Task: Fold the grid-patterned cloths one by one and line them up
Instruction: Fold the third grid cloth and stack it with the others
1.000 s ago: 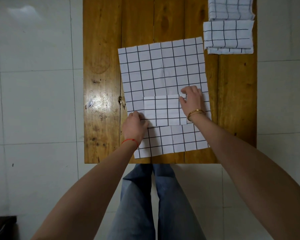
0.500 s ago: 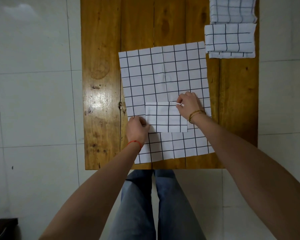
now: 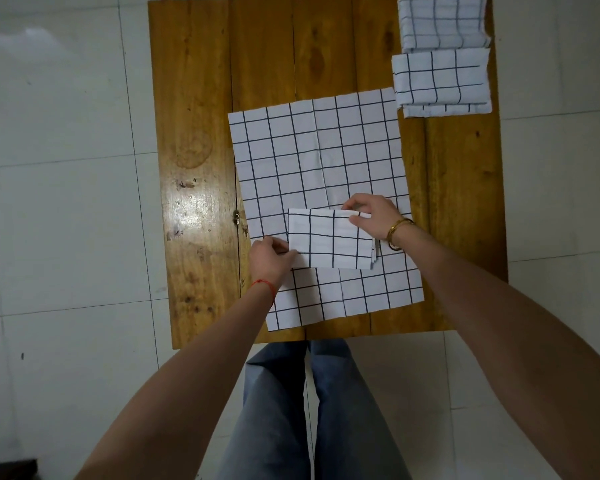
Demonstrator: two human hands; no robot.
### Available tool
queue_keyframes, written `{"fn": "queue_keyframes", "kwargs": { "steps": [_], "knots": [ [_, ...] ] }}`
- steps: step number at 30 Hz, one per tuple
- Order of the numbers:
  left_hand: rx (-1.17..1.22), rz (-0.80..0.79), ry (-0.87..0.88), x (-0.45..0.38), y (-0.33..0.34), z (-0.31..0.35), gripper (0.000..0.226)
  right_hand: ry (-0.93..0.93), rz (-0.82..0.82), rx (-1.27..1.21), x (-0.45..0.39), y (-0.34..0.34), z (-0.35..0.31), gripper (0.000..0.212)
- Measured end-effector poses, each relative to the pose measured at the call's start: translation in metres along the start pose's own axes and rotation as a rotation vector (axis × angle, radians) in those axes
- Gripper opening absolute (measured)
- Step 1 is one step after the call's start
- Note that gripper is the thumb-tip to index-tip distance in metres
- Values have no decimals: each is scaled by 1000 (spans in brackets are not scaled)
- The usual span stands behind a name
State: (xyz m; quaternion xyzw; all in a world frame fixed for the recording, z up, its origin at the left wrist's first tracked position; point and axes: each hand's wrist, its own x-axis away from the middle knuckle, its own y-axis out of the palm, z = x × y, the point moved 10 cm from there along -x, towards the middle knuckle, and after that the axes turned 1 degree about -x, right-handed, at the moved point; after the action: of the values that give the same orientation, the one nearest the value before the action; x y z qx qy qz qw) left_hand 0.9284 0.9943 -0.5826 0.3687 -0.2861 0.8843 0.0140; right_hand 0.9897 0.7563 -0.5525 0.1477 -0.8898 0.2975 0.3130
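Both hands now pinch the folded cloth [image 3: 329, 239] atop the flat cloth [image 3: 317, 161]: left hand [image 3: 270, 259] at its near-left corner, right hand [image 3: 371, 214] lifting, seemingly, the far-right edge it pressed earlier.

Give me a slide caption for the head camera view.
Both hands grip a folded grid cloth over an unfolded one.
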Motion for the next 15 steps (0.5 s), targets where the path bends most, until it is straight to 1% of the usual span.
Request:
{"fn": "queue_keyframes", "kwargs": {
  "steps": [3, 6, 9, 12, 15],
  "knots": [
    [25, 11, 6, 5, -4, 1, 8, 25, -28, -68, 3, 4, -1, 26],
    [57, 42, 15, 8, -10, 0, 7, 110, -50, -132, 2, 7, 10, 20],
    [84, 73, 12, 9, -17, 0, 8, 155, -88, -201, 7, 11, 8, 15],
    [163, 44, -17, 8, -17, -2, 11, 213, -145, -288, 15, 16, 4, 14],
    [307, -26, -84, 8, -12, -4, 13, 263, -174, -420, 15, 22, 8, 18]
  ]
}}
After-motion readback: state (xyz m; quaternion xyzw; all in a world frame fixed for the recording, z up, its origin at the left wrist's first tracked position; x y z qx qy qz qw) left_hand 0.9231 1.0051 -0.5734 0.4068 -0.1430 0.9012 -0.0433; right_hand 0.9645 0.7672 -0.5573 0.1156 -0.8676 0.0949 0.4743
